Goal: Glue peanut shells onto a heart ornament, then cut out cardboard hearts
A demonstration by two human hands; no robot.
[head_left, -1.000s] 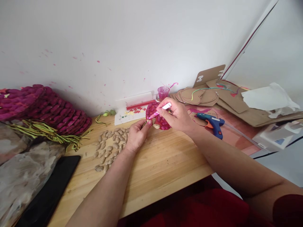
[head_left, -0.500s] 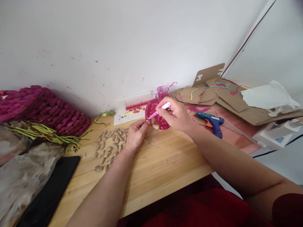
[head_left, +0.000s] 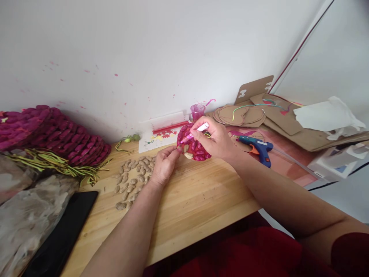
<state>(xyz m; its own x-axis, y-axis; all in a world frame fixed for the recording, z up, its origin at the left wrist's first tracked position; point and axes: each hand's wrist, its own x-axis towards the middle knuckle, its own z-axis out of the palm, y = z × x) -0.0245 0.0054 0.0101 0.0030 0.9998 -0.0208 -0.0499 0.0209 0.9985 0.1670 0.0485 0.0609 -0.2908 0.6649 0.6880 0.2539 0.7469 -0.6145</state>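
My left hand (head_left: 165,164) pinches the left edge of a pink peanut-covered craft piece (head_left: 199,157) between thumb and fingers. Most peanuts on it are bright pink, while a few near the lower left, such as one bare peanut (head_left: 188,156), keep their tan shell. My right hand (head_left: 215,138) grips a white pen-shaped tool (head_left: 203,127) with a pink end. That pink end meets the peanuts close to my left fingertips. My right hand covers part of the piece's right side. Loose peanuts (head_left: 140,178) lie left of my left hand.
Pink peanut pieces (head_left: 69,134) are stacked at left, beside plastic bags (head_left: 37,215) and a black flat object (head_left: 66,227). A cup of pink liquid (head_left: 197,111) and a white sheet with stars (head_left: 147,147) stand behind. At right are cardboard hearts (head_left: 230,115) and a blue glue gun (head_left: 261,148).
The tool's pink end has shifted very slightly over the peanuts. More of the piece's lower right edge shows below my right hand. My left hand keeps its hold.
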